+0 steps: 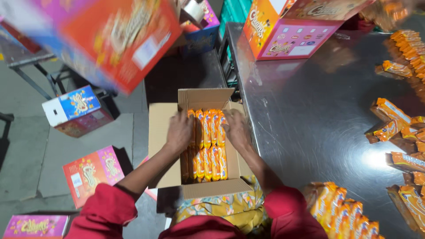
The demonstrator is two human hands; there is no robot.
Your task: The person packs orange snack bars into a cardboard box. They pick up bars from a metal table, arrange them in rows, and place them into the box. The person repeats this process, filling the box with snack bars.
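The open cardboard box (199, 146) rests on the person's lap, just left of the shiny tabletop (310, 119), so the orange packets (208, 141) can stand in tidy rows. The left hand (179, 132) and right hand (236, 128) press flat on the far row, fingers spread, each grip pinching nothing (more packets wait on the tabletop).

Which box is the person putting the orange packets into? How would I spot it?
Find the big shiny metal table. Pressed against its left edge is a plain brown carton with its flaps open, rows of orange packets inside, and the left hand and right hand pressing on them. The other boxes around it are closed and brightly printed in red, pink and blue.
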